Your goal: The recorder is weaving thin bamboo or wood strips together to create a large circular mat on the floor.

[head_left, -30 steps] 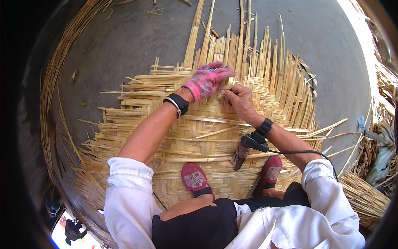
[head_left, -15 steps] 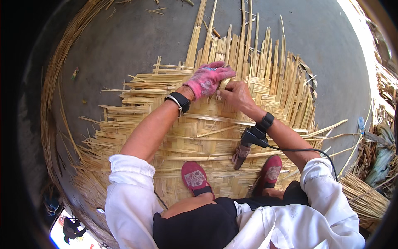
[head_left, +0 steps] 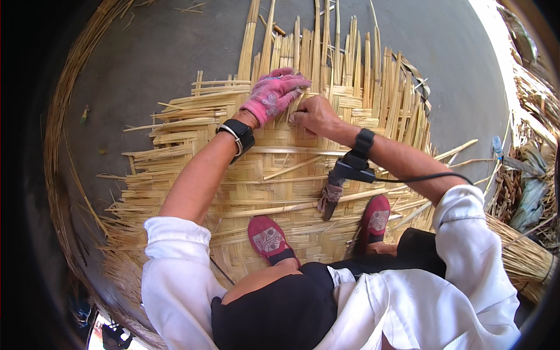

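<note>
A large woven mat (head_left: 280,139) of pale yellow split-cane strips lies on the floor under my feet. My left hand (head_left: 273,96), in a pink glove, is at the mat's far part, its fingers closed on a pale strip (head_left: 296,105). Just right of it and slightly nearer, my bare right hand (head_left: 318,116) is closed with thumb and fingers pinched together at the same strip. The fingers partly hide the strip. Beyond both hands, loose upright strips (head_left: 306,52) stick out from the weave.
A dark blade with a cloth-wrapped handle (head_left: 331,198) lies on the mat between my red shoes (head_left: 269,236) and right forearm. A cable runs from my right wrist device. Cane bundles (head_left: 525,251) and dry stalks are piled at the right; long bent strips (head_left: 55,140) curve along the left.
The mat and both hands now appear further left and slightly higher in view. My right hand has drawn a little away from the left, turning at the strip.
</note>
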### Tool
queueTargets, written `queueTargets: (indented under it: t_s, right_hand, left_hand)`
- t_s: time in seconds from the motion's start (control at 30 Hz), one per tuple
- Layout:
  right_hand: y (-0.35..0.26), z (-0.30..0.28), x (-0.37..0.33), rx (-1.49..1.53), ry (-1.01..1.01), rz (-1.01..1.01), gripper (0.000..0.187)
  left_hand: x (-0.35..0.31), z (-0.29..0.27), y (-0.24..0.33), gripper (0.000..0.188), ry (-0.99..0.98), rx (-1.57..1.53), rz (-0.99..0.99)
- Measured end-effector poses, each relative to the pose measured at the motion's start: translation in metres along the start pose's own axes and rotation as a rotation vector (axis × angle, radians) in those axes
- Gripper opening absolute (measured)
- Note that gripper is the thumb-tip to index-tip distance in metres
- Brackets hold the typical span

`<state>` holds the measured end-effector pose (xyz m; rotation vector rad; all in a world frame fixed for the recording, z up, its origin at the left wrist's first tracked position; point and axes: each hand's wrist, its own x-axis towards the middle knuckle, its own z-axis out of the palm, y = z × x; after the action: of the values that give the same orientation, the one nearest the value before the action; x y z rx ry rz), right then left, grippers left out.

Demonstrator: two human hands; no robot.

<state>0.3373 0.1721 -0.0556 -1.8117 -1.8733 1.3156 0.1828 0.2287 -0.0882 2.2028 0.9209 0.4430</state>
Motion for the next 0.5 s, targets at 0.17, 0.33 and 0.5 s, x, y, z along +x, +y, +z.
queueTargets:
  t_s: [0.17,0.33,0.5]
  right_hand:
    - [0.012,-0.045,-0.028,0.205,-0.023,0.061,0.022]
    - [0.031,-0.049,-0.048,-0.156,-0.16,-0.277,0.012]
    - [0.024,-0.003,-0.065,-0.217,-0.22,-0.49,0.01]
  left_hand:
    - [-0.015,0.023,0.005,0.036,0.127,0.208,0.032]
    - [-0.018,0.022,0.01,0.033,0.131,0.201,0.066]
    - [-0.009,0.018,0.018,0.031,0.152,-0.063,-0.117]
